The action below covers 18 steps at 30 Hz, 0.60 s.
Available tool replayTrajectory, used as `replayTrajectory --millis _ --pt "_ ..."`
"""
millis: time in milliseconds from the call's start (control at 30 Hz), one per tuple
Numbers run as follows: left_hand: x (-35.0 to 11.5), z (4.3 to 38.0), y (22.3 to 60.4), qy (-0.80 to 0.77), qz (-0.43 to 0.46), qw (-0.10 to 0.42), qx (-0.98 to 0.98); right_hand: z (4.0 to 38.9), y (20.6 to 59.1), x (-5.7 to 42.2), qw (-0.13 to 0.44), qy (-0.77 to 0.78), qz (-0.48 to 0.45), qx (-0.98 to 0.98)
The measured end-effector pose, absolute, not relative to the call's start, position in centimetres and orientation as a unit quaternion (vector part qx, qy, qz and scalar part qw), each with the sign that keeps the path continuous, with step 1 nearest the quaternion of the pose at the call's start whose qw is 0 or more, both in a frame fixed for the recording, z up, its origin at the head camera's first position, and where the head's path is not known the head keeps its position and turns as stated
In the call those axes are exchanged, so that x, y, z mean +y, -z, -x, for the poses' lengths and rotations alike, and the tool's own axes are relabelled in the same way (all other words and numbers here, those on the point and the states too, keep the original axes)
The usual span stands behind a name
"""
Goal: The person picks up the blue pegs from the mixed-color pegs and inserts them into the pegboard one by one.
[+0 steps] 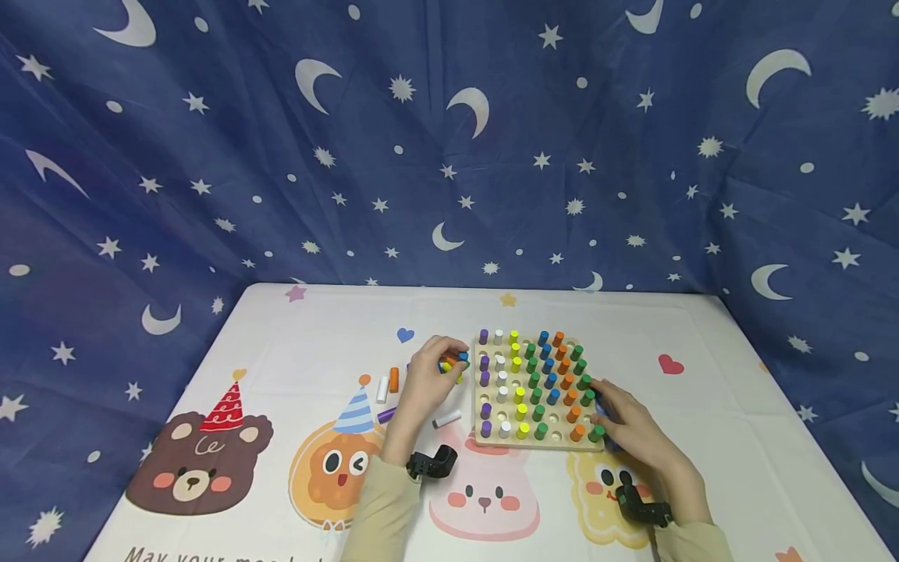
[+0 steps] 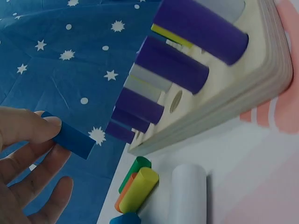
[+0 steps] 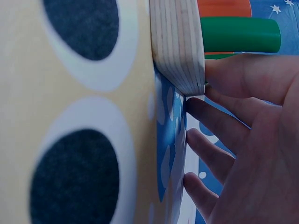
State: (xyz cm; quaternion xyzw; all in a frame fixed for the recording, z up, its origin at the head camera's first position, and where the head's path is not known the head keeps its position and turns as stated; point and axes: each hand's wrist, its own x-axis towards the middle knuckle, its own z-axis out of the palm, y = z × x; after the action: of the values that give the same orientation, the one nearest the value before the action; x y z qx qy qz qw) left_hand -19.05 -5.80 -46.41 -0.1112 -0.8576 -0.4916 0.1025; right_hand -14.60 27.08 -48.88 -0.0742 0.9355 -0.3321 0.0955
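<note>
A wooden pegboard (image 1: 520,444) stands right of centre on the table, with upright pegs in columns of purple, white, yellow, green, blue and orange, plus green along the right side. Some of its holes have no peg. Just off the board's far left corner, my left hand (image 1: 430,378) pinches a blue peg (image 2: 74,140) between thumb and fingers, raised above the table. My right hand (image 1: 637,428) rests against the board's right edge, its fingers loosely extended. In the right wrist view the thumb touches the plywood edge (image 3: 177,42) close to a green peg (image 3: 240,34).
Loose pegs lie left of the board: an orange peg (image 1: 394,380), a white peg (image 1: 382,389), a purple peg (image 1: 385,414), another white peg (image 1: 447,420), and a small cluster with a yellow peg (image 2: 140,189). A blue curtain (image 1: 421,156) hangs behind the printed tablecloth (image 1: 758,437).
</note>
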Motion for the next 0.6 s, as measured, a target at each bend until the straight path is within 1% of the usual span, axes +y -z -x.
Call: replayTrajectory --millis 267,600 --pt "-5.2 18.8 45.9 0.493 0.128 0.108 -0.854 14.6 48.7 26.9 0.093 0.33 0.075 0.936" --pt "-3.9 18.1 45.0 0.518 0.163 0.098 -0.834 14.6 48.6 26.9 0.096 0.328 0.075 0.937"
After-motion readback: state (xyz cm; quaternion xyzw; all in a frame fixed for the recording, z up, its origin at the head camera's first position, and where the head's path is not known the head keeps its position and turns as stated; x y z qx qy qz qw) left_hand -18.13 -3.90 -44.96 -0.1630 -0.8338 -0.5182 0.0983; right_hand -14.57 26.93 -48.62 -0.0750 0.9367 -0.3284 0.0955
